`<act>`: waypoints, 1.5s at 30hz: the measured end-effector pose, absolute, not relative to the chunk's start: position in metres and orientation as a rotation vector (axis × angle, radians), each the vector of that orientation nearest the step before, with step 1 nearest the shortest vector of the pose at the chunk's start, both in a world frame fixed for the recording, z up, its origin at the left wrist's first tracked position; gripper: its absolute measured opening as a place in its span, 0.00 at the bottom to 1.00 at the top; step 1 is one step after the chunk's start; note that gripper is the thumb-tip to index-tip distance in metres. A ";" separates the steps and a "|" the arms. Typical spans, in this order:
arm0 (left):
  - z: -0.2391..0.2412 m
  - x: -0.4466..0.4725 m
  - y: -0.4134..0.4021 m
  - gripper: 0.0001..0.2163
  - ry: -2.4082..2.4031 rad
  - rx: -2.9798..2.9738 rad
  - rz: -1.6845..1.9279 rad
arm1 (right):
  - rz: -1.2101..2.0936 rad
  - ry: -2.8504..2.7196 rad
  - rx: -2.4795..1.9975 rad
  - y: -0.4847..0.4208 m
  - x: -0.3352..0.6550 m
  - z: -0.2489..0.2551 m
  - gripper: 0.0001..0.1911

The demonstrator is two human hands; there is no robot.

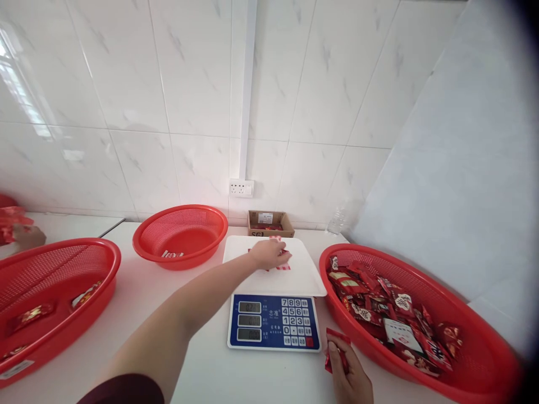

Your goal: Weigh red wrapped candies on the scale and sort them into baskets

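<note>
My left hand reaches over the white pan of a digital scale. Its fingers are closed on a red-and-white snack packet, which they partly cover. Below the scale's right corner, my right hand pinches a small red snack packet between thumb and fingers. Close by on the right stands a red oval basket with many mostly red snack packets in it. The scale has a blue panel with number keys and three small displays.
A round red basket with a white-lettered packet stands behind left. Another red basket with a few packets is at the left edge. A cardboard box sits against the tiled wall. At far left, another person's hand shows.
</note>
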State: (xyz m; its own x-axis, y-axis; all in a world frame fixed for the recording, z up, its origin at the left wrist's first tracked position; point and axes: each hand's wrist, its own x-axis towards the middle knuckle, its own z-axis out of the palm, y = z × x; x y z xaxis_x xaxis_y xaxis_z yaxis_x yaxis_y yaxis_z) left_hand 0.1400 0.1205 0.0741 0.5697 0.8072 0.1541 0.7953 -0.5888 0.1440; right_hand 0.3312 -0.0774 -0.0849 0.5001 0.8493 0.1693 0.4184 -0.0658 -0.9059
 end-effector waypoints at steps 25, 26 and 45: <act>0.079 -0.040 0.079 0.20 1.919 2.251 1.022 | 0.081 -1.741 -1.410 -0.012 0.273 0.027 0.26; 0.074 -0.033 0.068 0.20 1.877 2.235 1.127 | 0.098 -1.813 -1.422 -0.007 0.273 0.036 0.28; -0.016 -0.018 0.012 0.16 1.632 1.885 1.511 | 0.823 -1.733 -2.488 0.018 0.391 0.056 0.40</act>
